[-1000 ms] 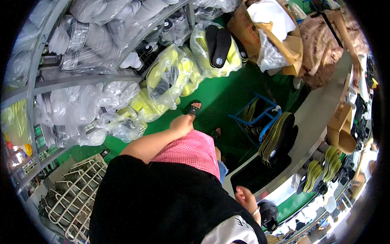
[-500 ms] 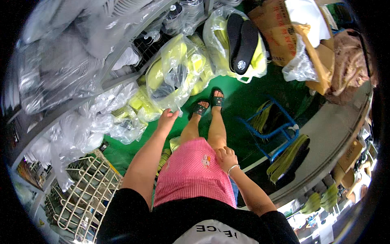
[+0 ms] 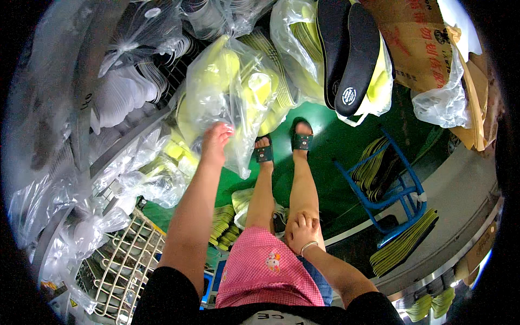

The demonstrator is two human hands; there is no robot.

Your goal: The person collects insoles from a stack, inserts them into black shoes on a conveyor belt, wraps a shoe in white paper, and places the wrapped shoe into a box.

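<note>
My left hand (image 3: 216, 143) is at the front of a clear plastic bag (image 3: 241, 127) that holds yellow-green insoles (image 3: 219, 65). Its fingers are bent together on the loose film, and part of the grip is hidden. Below the hand, a flap of the bag hangs free. My right hand (image 3: 302, 233), with a bracelet at the wrist, lies with fingers spread on my right knee and holds nothing. To the right of the bag, two black insoles (image 3: 352, 65) rest on another plastic bag (image 3: 295, 46) filled with yellow-green pieces.
Wrapped white insoles (image 3: 122, 95) fill the rack at left, above a cream wire basket (image 3: 127, 260). At right, a blue metal frame (image 3: 398, 200) stands on the green floor (image 3: 319, 179), beside stacked insoles (image 3: 403, 244). A cardboard box (image 3: 409, 40) is at the far right.
My view has moved closer to the bags. My left hand has gone from beside the bag's lower edge up onto its film, fingers bending. My right hand stays on my leg, now at the knee.
</note>
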